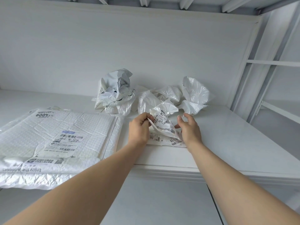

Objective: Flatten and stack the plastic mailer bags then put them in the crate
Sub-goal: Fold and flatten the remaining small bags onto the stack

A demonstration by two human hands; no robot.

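Forearms, both bare, reach up from the lower edge of the view to a white table top. Landmark for this record: the flattened stack of padded white mailers, which lies on the table with its near edge overhanging the table's front and a barcode label face up.

Item under work: one small crumpled mailer, white with printed shipping labels, just right of the flattened stack and apart from it. Its upper part is lifted off the table. Its lower part, or a further label sheet under it (I cannot tell which), lies flat on the surface.

Left hand: between the flattened stack and the crumpled mailer, pinching the mailer's left edge between thumb and curled fingers.

Right hand: on the far side of the crumpled mailer from the stack. Fingers are spread and loosely curved above the mailer's right edge, not closed on it. The thumb tip sits at that edge, but contact cannot be confirmed.

Remaining items: a grey-white crumpled bag stands behind the stack's far right corner, against the wall. A heap of crumpled white bags lies further right of the stack, behind the hands, just beyond the held mailer.

White shelf framing rises well right of the stack, past the table's end.
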